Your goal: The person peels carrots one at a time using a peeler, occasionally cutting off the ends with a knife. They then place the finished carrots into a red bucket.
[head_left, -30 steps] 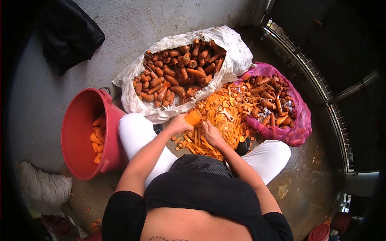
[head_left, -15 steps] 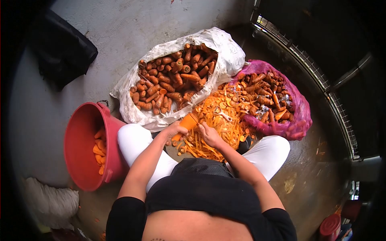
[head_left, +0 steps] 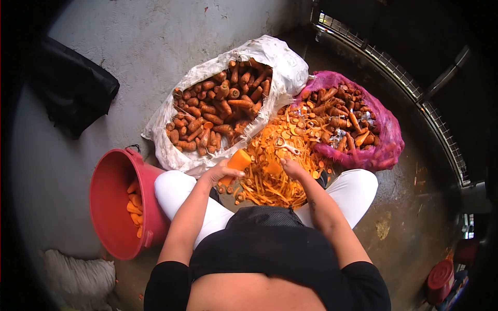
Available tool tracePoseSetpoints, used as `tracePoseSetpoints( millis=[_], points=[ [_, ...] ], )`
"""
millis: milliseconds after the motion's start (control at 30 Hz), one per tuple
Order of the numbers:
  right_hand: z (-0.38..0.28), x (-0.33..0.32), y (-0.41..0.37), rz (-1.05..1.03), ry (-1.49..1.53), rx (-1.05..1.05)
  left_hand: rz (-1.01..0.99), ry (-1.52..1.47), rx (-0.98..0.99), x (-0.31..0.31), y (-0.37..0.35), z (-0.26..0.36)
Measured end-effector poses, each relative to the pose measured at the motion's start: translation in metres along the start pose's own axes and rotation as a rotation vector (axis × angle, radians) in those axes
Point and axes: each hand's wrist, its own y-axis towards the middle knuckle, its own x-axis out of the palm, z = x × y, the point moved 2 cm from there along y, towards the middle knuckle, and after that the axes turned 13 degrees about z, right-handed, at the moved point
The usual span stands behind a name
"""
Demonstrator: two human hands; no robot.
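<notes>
My left hand is wrapped round a thick peeled carrot, whose bright orange cut end points up and to the right. My right hand is a short way to the right, apart from the carrot, its fingers closed. A blurred orange patch shows beside its fingertips, and I cannot make out what they hold. Beneath both hands spreads a heap of orange carrot peelings with cut ends among them. A pale peeler lies on top of the heap, just beyond my right hand.
A white sack of unpeeled carrots lies open ahead. Right of it is a pink mesh sack with carrots and scraps. A red bucket holding peeled carrots tilts at my left, near my knee. Black cloth hangs by the wall.
My right hand has drawn away to the right from the carrot's end, where it was close before. The carrot's cut face now shows in my left hand. The view has shifted slightly.
</notes>
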Motion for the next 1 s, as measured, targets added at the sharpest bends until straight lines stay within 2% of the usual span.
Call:
tracePoseSetpoints(
  millis=[100,200,233,300,333,367,433,467,533,667,767,867,1000],
  points=[
    [-0.002,-0.008,-0.006,0.108,-0.136,-0.193,0.119,0.157,0.047,-0.001,0.001,0.002],
    [-0.045,-0.013,-0.042,0.203,-0.010,-0.397,0.102,0.150,0.221,-0.002,0.013,-0.013],
    [-0.052,-0.008,-0.049,0.223,0.110,-0.432,0.178,0.296,0.423,0.000,0.019,-0.016],
    [-0.064,0.002,-0.061,0.266,0.360,-0.503,0.460,0.645,0.505,0.010,0.009,-0.010],
    [-0.069,0.006,-0.067,0.180,0.531,-0.418,0.598,0.823,0.542,0.021,-0.001,0.003],
    [-0.073,0.009,-0.073,0.095,0.698,-0.326,0.619,0.893,0.502,0.027,-0.006,0.013],
    [-0.081,0.012,-0.082,-0.045,1.036,-0.205,0.684,0.905,0.679,0.028,0.004,0.001],
    [-0.080,0.016,-0.079,0.007,0.979,-0.252,0.714,0.908,0.767,0.028,0.008,-0.008],
    [-0.082,0.020,-0.073,0.108,0.862,-0.347,0.674,0.934,0.755,0.032,0.008,-0.010],
    [-0.077,0.018,-0.078,0.209,0.507,-0.360,0.703,1.003,0.675,0.035,0.004,-0.010],
    [-0.080,0.019,-0.085,0.212,0.504,-0.378,0.772,1.081,0.746,0.025,0.013,-0.017],
    [-0.090,0.011,-0.101,0.211,0.411,-0.414,0.796,1.147,0.587,0.022,0.014,-0.014],
    [-0.094,0.012,-0.106,0.195,0.349,-0.435,0.884,1.133,0.803,0.027,0.008,-0.008]
  ],
)
